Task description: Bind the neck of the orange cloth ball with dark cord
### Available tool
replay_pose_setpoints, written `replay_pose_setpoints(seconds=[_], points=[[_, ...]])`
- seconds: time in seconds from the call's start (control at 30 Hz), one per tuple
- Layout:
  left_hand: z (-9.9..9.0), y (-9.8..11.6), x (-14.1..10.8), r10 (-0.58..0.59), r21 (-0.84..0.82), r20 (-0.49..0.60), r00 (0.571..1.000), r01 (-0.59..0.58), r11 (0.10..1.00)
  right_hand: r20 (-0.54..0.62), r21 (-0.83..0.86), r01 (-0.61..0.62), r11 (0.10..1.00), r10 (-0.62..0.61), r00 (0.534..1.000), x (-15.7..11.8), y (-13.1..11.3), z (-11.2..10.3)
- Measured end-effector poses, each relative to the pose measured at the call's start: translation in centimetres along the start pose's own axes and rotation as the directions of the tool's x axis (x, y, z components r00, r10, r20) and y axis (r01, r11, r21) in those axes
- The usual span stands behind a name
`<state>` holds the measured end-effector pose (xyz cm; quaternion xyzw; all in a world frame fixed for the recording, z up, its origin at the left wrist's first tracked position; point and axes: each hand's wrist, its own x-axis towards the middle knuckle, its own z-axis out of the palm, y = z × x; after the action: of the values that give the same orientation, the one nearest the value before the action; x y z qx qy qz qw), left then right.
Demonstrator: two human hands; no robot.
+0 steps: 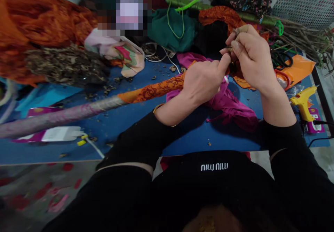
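Note:
A long pole [104, 106], wrapped in grey and purplish material and, toward its right part, in orange patterned cloth [159, 88], slants across the table. My left hand [202, 80] is closed round the orange-covered part, with its thumb pointing up to the right. Just right of it, my right hand [252, 56] pinches a small brown dried piece [237, 32] between thumb and fingers, close above the pole's end. The pole's tip is mostly hidden by my hands. Magenta cloth [231, 108] lies beneath both hands.
A yellow glue gun [304, 101] and orange sheet [301, 70] lie at the right, near black-handled scissors [285, 60]. Dried brown leaves [68, 64] and orange fabric [47, 16] are heaped at the left. Green cloth [172, 30] and twigs [300, 38] line the blue table's [146, 139] back.

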<state>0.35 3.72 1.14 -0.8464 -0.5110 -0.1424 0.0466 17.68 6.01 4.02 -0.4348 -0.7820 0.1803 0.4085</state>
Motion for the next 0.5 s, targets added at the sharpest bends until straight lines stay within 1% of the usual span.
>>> replay_pose_setpoints(seconds=[0.1,0.27,0.33,0.5], points=[[0.4,-0.1,-0.1,0.016,-0.032,-0.02,1.0,-0.016,0.999,-0.008,0.024,-0.003,1.0,0.004,1.0,-0.1,-0.3,0.0],[0.5,-0.2,-0.1,-0.024,-0.124,-0.02,1.0,0.021,0.992,-0.001,0.004,-0.045,0.999,0.045,0.999,-0.2,-1.0,-0.2],[0.5,-0.2,0.0,-0.02,-0.15,-0.023,1.0,0.017,0.989,-0.005,0.016,-0.051,0.999,0.052,0.999,-0.2,-1.1,-0.3],[0.8,-0.3,0.0,0.06,-0.062,-0.037,0.998,-0.062,0.996,-0.003,0.046,-0.047,0.998,0.047,0.999,-0.2,-0.9,-0.2]])
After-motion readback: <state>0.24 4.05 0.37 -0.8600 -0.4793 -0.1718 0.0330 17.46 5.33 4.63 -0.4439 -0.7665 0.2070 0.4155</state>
